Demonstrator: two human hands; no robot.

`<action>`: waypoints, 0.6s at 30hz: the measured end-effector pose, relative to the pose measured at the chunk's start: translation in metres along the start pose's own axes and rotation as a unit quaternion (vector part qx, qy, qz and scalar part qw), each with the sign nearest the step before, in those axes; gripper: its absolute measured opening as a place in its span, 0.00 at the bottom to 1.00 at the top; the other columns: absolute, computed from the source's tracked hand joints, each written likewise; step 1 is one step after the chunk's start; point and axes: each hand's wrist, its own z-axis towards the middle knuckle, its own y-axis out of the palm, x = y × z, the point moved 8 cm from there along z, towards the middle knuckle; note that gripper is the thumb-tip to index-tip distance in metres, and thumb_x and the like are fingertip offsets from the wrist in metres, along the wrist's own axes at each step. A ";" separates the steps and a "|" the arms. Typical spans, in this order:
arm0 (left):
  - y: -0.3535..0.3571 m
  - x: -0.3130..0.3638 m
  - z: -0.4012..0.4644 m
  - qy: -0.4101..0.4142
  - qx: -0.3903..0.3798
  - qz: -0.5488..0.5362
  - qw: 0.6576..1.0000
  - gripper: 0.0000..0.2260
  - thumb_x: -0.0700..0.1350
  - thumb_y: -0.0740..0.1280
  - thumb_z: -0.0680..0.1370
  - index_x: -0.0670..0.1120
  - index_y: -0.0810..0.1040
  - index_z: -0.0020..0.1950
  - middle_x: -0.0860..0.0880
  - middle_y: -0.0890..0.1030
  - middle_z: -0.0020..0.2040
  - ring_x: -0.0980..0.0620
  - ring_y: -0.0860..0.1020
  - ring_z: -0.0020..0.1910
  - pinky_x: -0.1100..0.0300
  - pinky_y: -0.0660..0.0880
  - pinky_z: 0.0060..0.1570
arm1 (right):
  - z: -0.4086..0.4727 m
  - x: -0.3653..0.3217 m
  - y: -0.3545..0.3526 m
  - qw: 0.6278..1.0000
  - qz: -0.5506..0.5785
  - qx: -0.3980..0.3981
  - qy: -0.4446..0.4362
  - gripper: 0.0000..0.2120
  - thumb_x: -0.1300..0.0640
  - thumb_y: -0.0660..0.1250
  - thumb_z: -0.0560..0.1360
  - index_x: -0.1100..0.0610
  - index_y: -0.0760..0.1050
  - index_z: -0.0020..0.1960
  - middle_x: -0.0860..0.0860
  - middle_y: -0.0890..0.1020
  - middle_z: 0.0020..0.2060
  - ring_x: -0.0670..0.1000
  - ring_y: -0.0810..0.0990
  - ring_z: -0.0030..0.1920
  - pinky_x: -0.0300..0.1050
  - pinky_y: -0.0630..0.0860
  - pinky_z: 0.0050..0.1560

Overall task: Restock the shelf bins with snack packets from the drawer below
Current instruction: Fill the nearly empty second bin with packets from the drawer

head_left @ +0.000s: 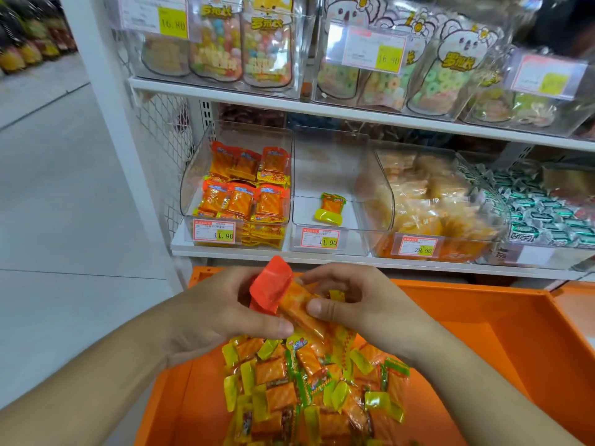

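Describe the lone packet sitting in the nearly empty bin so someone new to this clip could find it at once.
On the lower shelf, find the second clear bin from the left. The lone packet lies on its floor near the front: orange with green and yellow ends, alone, while the bins beside it hold many packets.

Single head view, close, looking forward-down past hands over drawer toward shelf bins.
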 end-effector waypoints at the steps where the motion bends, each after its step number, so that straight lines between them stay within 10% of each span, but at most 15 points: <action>1: -0.001 -0.001 0.001 0.001 0.006 -0.008 1.000 0.21 0.37 0.79 0.69 0.46 0.84 0.61 0.41 0.86 0.56 0.44 0.84 0.58 0.57 0.81 0.54 | 0.000 0.001 0.000 1.000 0.004 0.004 0.009 0.16 0.48 0.79 0.72 0.45 0.84 0.59 0.47 0.87 0.47 0.45 0.85 0.51 0.55 0.80 0.58; 5: -0.010 -0.007 0.008 0.010 0.069 -0.096 0.993 0.23 0.38 0.78 0.70 0.42 0.82 0.64 0.38 0.85 0.59 0.45 0.84 0.53 0.55 0.81 0.50 | 0.002 0.001 -0.005 0.999 -0.015 0.036 0.000 0.13 0.43 0.81 0.69 0.49 0.84 0.47 0.51 0.76 0.31 0.47 0.73 0.33 0.49 0.69 0.37; 12: -0.028 -0.014 0.004 -0.007 0.259 -0.048 0.965 0.18 0.46 0.78 0.71 0.45 0.83 0.59 0.44 0.87 0.52 0.46 0.87 0.51 0.45 0.83 0.55 | -0.003 -0.012 -0.010 0.977 -0.099 0.175 -0.064 0.23 0.42 0.78 0.72 0.52 0.68 0.35 0.46 0.67 0.29 0.45 0.65 0.31 0.46 0.65 0.32; 18: 0.016 -0.011 0.000 -0.006 0.135 -0.120 0.983 0.13 0.43 0.67 0.82 0.50 0.83 0.66 0.50 0.86 0.60 0.50 0.83 0.62 0.46 0.78 0.65 | -0.010 -0.029 -0.003 0.930 -0.230 0.257 -0.125 0.13 0.44 0.75 0.74 0.48 0.72 0.42 0.44 0.74 0.37 0.46 0.74 0.40 0.42 0.71 0.38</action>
